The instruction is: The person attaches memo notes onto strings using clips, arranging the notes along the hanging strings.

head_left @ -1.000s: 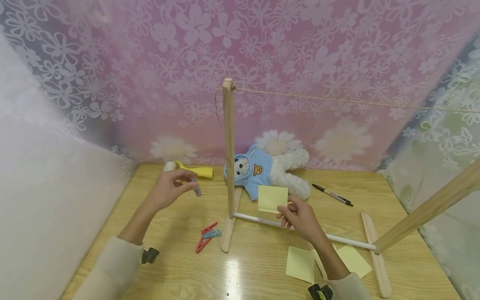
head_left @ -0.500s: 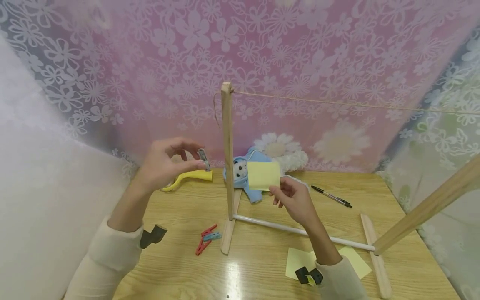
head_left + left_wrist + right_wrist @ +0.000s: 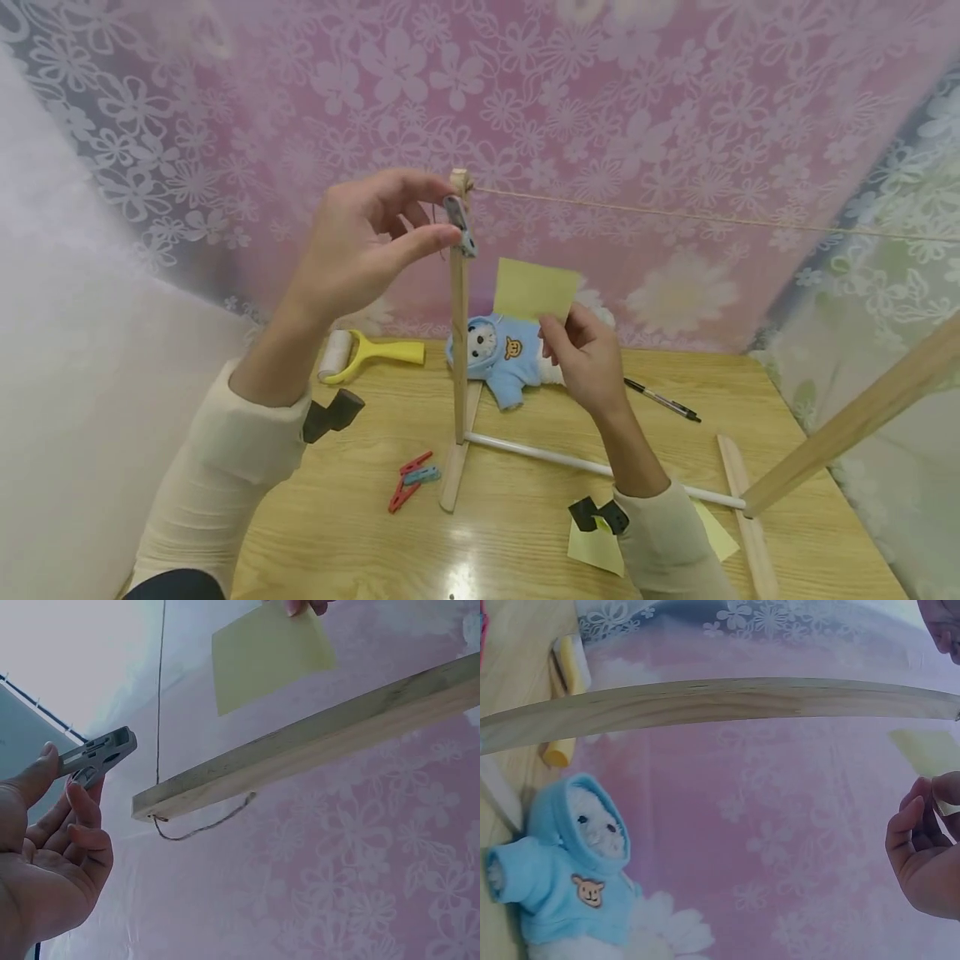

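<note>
My left hand (image 3: 367,237) pinches a grey clothespin (image 3: 461,225) by its end, in front of the left wooden post (image 3: 460,350) just below its top. In the left wrist view the clothespin (image 3: 97,754) sits between thumb and fingers, pointing toward the string (image 3: 159,690). A yellow sticky note (image 3: 534,287) is held at its lower right corner by my right hand (image 3: 588,358), below the string (image 3: 637,206) and right of the post. The right wrist view shows the right hand (image 3: 930,847) pinching the note (image 3: 926,750).
Red and blue clothespins (image 3: 412,479) lie left of the stand's foot. Behind are a yellow lint roller (image 3: 386,352), a plush toy in a blue hoodie (image 3: 498,358) and a pen (image 3: 663,400). More sticky notes (image 3: 596,550) lie under the right forearm. A white bar (image 3: 540,454) joins the posts.
My left hand has risen and moved right with the clothespin, up to the post's upper end. The right hand has lifted the sticky note higher toward the string.
</note>
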Motion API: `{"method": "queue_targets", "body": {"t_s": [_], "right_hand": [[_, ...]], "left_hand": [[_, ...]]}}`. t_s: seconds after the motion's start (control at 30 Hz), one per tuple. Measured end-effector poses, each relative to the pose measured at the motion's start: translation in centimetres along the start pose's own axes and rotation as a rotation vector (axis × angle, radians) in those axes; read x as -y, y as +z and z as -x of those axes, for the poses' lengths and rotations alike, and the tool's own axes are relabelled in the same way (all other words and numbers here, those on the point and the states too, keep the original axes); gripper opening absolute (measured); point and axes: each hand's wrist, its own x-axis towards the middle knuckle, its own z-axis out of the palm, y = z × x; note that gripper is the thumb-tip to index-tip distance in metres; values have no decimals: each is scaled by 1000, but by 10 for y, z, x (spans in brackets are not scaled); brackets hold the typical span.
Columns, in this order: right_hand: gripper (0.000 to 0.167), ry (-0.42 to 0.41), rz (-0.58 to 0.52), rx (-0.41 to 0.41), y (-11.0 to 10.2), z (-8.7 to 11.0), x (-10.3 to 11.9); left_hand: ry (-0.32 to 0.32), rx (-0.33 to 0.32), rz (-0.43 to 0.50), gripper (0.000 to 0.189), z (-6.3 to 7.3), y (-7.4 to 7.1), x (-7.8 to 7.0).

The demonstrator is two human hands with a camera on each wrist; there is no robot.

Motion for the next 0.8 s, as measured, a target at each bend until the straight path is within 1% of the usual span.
{"method": "queue_targets", "body": {"t_s": [0.1, 0.27, 0.4, 0.53, 0.63, 0.8], "right_hand": [[19, -19, 7, -7, 2, -6, 6], [18, -25, 12, -14, 5, -14, 14], [18, -23, -14, -20, 9, -21, 20], [17, -52, -58, -37, 11, -26, 24], [14, -79, -79, -46, 12, -30, 26], [14, -109, -98, -47, 12, -36, 30]], "left_hand": [[37, 3, -39, 30, -12, 3, -8], [94, 33, -84, 27, -30, 9, -21], [85, 36, -68, 23, -49, 13, -25], [70, 32, -27, 20, -63, 17, -26], [71, 24, -9, 19, -69, 21, -26], [60, 0, 13, 14, -74, 24, -23]]}}
